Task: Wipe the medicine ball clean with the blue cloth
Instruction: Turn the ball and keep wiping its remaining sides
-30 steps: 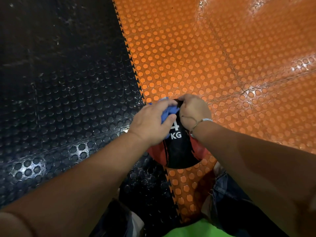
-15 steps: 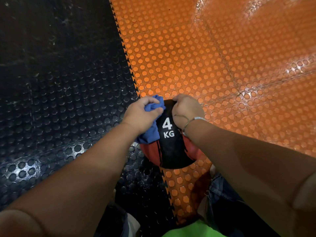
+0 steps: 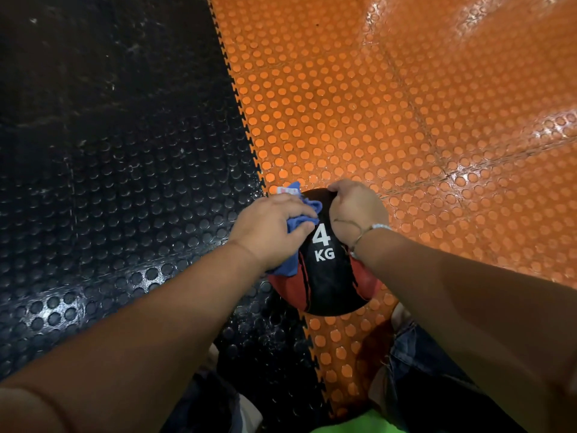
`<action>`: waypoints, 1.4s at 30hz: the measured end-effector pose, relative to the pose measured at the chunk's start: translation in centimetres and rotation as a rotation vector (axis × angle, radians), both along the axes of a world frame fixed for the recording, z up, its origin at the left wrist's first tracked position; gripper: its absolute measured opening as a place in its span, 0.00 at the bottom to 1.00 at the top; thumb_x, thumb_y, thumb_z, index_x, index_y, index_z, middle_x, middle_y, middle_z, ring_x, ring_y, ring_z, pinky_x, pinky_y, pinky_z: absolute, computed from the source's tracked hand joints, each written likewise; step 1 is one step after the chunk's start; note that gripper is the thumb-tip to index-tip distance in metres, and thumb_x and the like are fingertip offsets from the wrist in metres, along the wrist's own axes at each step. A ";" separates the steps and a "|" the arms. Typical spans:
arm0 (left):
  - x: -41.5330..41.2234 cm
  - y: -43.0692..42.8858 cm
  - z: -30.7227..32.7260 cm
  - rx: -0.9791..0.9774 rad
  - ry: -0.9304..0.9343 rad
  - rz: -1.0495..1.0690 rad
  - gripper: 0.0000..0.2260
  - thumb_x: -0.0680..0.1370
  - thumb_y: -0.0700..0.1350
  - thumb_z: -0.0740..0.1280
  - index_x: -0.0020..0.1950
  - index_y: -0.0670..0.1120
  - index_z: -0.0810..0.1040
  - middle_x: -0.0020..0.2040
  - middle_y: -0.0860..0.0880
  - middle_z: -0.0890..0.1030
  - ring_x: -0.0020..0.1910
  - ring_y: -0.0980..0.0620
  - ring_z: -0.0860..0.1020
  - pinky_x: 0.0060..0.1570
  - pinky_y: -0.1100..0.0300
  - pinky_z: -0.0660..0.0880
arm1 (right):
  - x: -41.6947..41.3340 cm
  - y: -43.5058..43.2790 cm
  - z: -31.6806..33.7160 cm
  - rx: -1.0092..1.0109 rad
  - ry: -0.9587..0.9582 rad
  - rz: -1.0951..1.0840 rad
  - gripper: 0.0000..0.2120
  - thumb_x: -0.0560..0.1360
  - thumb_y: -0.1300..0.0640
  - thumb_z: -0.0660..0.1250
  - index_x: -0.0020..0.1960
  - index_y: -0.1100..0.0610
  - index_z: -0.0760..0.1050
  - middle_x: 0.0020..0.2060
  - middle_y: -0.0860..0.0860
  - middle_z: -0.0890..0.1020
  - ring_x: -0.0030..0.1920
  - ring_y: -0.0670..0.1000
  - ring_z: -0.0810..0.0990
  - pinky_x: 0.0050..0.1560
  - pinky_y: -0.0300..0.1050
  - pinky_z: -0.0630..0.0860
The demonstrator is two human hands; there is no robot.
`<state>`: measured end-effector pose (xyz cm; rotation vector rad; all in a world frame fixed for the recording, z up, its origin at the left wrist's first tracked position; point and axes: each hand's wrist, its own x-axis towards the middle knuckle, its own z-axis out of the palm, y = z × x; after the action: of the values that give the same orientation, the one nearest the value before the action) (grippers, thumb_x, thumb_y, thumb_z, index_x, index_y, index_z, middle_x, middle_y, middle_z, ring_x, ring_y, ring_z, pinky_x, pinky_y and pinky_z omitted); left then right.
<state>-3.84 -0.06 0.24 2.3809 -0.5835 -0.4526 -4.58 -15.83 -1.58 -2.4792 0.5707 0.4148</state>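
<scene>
Left hand (image 3: 271,228) grips blue cloth (image 3: 288,264); right hand (image 3: 356,210) clasps medicine ball (image 3: 329,287).

This looks like a gym or fitness room. The floor is laid in studded rubber tiles that lock together along a toothed seam (image 3: 246,126), as exercise flooring does. The medicine ball (image 3: 324,285), marked "4 KG" in white, sits right on that seam, with black tiles (image 3: 109,182) spreading to its left and glossy orange tiles (image 3: 390,104) to its right and beyond it.
</scene>
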 end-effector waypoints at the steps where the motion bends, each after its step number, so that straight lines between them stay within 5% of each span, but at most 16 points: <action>1: -0.1 0.0 0.1 -0.036 -0.011 -0.029 0.13 0.73 0.52 0.65 0.53 0.51 0.84 0.55 0.52 0.82 0.57 0.48 0.78 0.59 0.54 0.72 | -0.1 0.0 -0.1 -0.004 -0.001 -0.003 0.20 0.75 0.60 0.54 0.64 0.52 0.72 0.62 0.54 0.75 0.60 0.57 0.74 0.58 0.52 0.72; 3: -0.5 -0.3 0.1 -0.067 0.016 -0.019 0.11 0.75 0.49 0.68 0.57 0.53 0.82 0.56 0.53 0.81 0.58 0.48 0.76 0.60 0.54 0.70 | 0.1 -0.1 -0.1 0.003 -0.001 -0.006 0.20 0.75 0.60 0.54 0.64 0.52 0.72 0.62 0.55 0.75 0.60 0.58 0.75 0.58 0.53 0.73; 8: 0.0 -0.6 -0.5 0.212 0.099 0.217 0.17 0.80 0.54 0.61 0.68 0.61 0.71 0.71 0.57 0.66 0.66 0.46 0.63 0.65 0.56 0.61 | 0.4 0.1 0.1 0.012 -0.006 0.002 0.19 0.75 0.59 0.54 0.64 0.53 0.72 0.63 0.55 0.75 0.61 0.57 0.74 0.59 0.52 0.72; 14: -1.1 -1.3 0.0 0.010 -0.005 -0.015 0.10 0.77 0.49 0.66 0.57 0.51 0.82 0.56 0.51 0.76 0.56 0.49 0.74 0.55 0.57 0.70 | 0.6 0.2 0.1 0.020 -0.015 -0.030 0.19 0.74 0.60 0.55 0.63 0.52 0.74 0.62 0.54 0.76 0.60 0.56 0.75 0.58 0.51 0.72; 19: 0.5 -1.0 -0.4 0.027 0.039 0.219 0.09 0.78 0.48 0.67 0.57 0.52 0.82 0.55 0.52 0.77 0.55 0.50 0.75 0.55 0.57 0.71 | 1.0 0.9 0.3 -0.016 -0.005 -0.041 0.19 0.73 0.60 0.55 0.62 0.53 0.74 0.60 0.54 0.77 0.59 0.58 0.75 0.57 0.53 0.73; 23: -1.4 -1.1 -0.2 0.015 -0.076 0.034 0.09 0.77 0.49 0.67 0.55 0.52 0.83 0.54 0.52 0.78 0.54 0.48 0.74 0.52 0.58 0.71 | 1.2 0.4 0.5 0.036 0.013 -0.062 0.20 0.73 0.61 0.55 0.63 0.52 0.74 0.61 0.54 0.76 0.60 0.57 0.74 0.59 0.52 0.72; 27: -0.2 0.2 -1.8 0.045 -0.030 0.388 0.10 0.78 0.50 0.66 0.56 0.52 0.82 0.52 0.56 0.76 0.55 0.48 0.75 0.52 0.60 0.71 | 1.1 0.1 0.5 0.045 0.010 -0.067 0.20 0.74 0.61 0.54 0.63 0.52 0.74 0.60 0.55 0.77 0.59 0.58 0.75 0.58 0.52 0.74; 31: -4.3 -1.2 -1.4 -0.121 -0.197 0.031 0.10 0.74 0.51 0.65 0.48 0.50 0.85 0.47 0.52 0.80 0.46 0.50 0.75 0.47 0.61 0.71 | 1.3 -0.4 0.5 0.053 0.008 -0.089 0.20 0.74 0.61 0.54 0.62 0.52 0.74 0.61 0.54 0.77 0.60 0.58 0.75 0.59 0.50 0.73; 33: -3.5 -0.4 -2.4 -0.144 -0.152 0.161 0.10 0.74 0.50 0.67 0.49 0.49 0.85 0.48 0.53 0.78 0.48 0.52 0.74 0.50 0.65 0.69 | 1.2 -0.2 0.5 0.050 0.011 -0.086 0.20 0.74 0.61 0.54 0.62 0.51 0.74 0.61 0.54 0.77 0.60 0.57 0.75 0.58 0.50 0.73; 36: -1.7 0.1 -3.1 -0.138 0.005 0.537 0.09 0.76 0.48 0.68 0.54 0.48 0.84 0.51 0.53 0.76 0.53 0.49 0.76 0.59 0.56 0.73 | 1.5 0.1 0.7 0.037 0.029 -0.088 0.18 0.73 0.61 0.55 0.60 0.53 0.75 0.58 0.55 0.78 0.58 0.58 0.75 0.57 0.51 0.74; 40: -3.8 -0.5 -1.7 -0.106 -0.168 0.146 0.09 0.74 0.50 0.69 0.51 0.51 0.85 0.49 0.52 0.78 0.48 0.49 0.74 0.48 0.64 0.67 | 1.9 -0.3 0.4 0.063 0.018 -0.095 0.17 0.74 0.60 0.55 0.60 0.53 0.75 0.58 0.55 0.78 0.59 0.58 0.75 0.58 0.49 0.73; 42: -2.6 0.6 -2.8 -0.079 -0.134 0.230 0.08 0.75 0.48 0.69 0.53 0.50 0.84 0.50 0.52 0.78 0.50 0.52 0.73 0.49 0.66 0.65 | 1.7 -0.7 0.2 0.071 0.011 -0.089 0.18 0.75 0.60 0.55 0.61 0.53 0.75 0.59 0.54 0.79 0.59 0.57 0.75 0.56 0.46 0.73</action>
<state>-6.45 0.58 -2.51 2.3781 -0.3719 -0.1671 -2.91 -16.49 -1.34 -2.3759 0.6570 0.4068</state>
